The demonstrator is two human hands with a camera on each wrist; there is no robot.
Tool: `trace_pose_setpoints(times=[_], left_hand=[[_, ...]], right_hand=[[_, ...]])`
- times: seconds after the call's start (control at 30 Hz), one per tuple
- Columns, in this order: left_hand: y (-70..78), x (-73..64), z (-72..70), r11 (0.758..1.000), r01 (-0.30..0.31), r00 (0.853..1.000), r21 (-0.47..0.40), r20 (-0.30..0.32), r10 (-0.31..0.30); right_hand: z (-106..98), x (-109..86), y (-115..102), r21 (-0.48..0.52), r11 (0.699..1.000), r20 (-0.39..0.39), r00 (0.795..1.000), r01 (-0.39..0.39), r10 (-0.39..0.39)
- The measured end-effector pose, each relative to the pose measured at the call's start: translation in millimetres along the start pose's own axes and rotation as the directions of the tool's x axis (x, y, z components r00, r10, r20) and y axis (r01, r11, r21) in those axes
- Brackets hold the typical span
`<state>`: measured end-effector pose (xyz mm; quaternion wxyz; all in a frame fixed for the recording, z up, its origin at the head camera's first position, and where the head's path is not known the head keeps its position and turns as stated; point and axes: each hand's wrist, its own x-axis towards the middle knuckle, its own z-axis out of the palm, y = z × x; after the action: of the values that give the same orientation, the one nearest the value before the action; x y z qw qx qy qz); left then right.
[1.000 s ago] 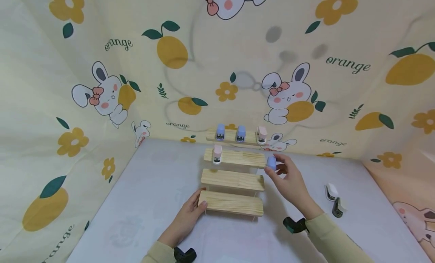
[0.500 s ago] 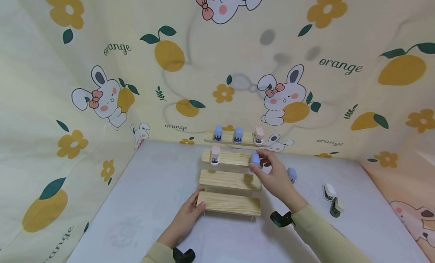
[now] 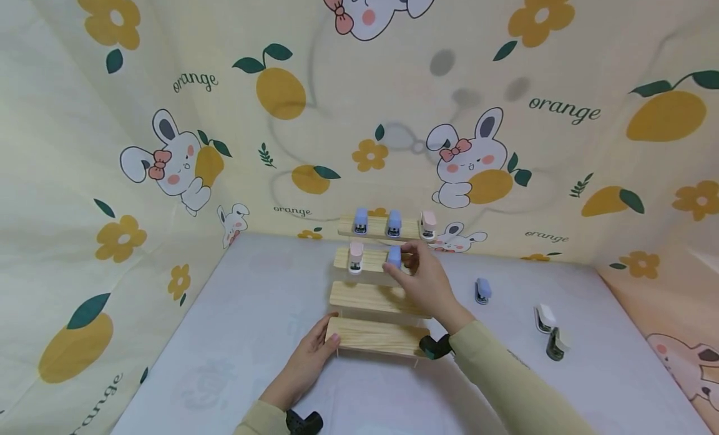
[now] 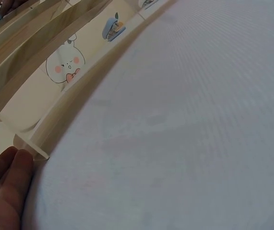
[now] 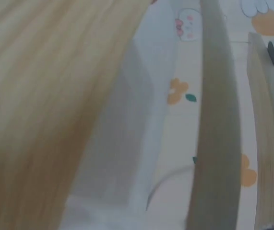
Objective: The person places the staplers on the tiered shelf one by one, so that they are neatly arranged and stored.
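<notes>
1. Right hand [image 3: 429, 282]: its grip is closed on a blue stapler [image 3: 394, 257], pinched between thumb and fingers. The held stapler is at the upper-middle shelf [image 3: 373, 261]; whether its base touches the wood cannot be told.
2. Left hand [image 3: 306, 360]: its grip is closed about the left end of the lowest shelf [image 3: 387, 338] of a stepped rack [image 3: 354, 296], thumb on top. In the left wrist view, fingertips [image 4: 25, 155] lie beside a clear support.
3. Upper-middle shelf, left end: a pink stapler [image 3: 356, 258] stands upright, to the left of the held one and apart from it.
4. Top shelf [image 3: 377, 228]: a row of two blue staplers [image 3: 361, 221] and, at the right end, a second pink stapler [image 3: 428, 224].
5. Tabletop [image 3: 253, 310], right of the rack: a loose blue stapler [image 3: 482, 291]; farther right, a white stapler [image 3: 544, 318] just beside a dark stapler with a pale top [image 3: 557, 343].
6. Background: a cream backdrop [image 3: 337, 129] printed with rabbits, oranges and flowers.
7. Right wrist view: wooden boards [image 5: 218, 120] fill much of the field; the held stapler cannot be made out.
</notes>
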<state>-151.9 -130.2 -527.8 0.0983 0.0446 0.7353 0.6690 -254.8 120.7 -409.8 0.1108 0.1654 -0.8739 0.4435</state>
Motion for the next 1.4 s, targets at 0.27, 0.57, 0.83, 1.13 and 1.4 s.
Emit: trace_pose_setpoints(times=[0.27,0.57,0.83,1.13,1.4], left_hand=[[4.9,-3.1,-2.0,1.0,0.002,1.0,0.008,0.0,-0.002],[2.0,-4.2,-0.1,0.999,0.022,1.0,0.026,-0.003,-0.022],[-0.3,-6.2,-1.6,0.999,0.024,1.0,0.029,-0.015,-0.024],[-2.1,-3.0,-1.4,0.999,0.041,0.999,0.033,-0.01,-0.041],[0.0,-1.3,1.8,0.999,0.033,0.999,0.01,-0.005,-0.033]], right_hand=[[8,5.0,-3,-0.055,0.995,-0.014,0.997,-0.078,0.078],[7,0.4,-4,-0.117,0.991,-0.038,0.997,-0.065,0.061],[10,0.0,-6,-0.103,0.994,-0.031,0.999,-0.042,0.039],[7,-0.4,-3,-0.061,0.997,-0.014,0.999,-0.048,0.047],[-17,-17.1,17,0.056,0.998,-0.068,0.997,0.043,-0.039]])
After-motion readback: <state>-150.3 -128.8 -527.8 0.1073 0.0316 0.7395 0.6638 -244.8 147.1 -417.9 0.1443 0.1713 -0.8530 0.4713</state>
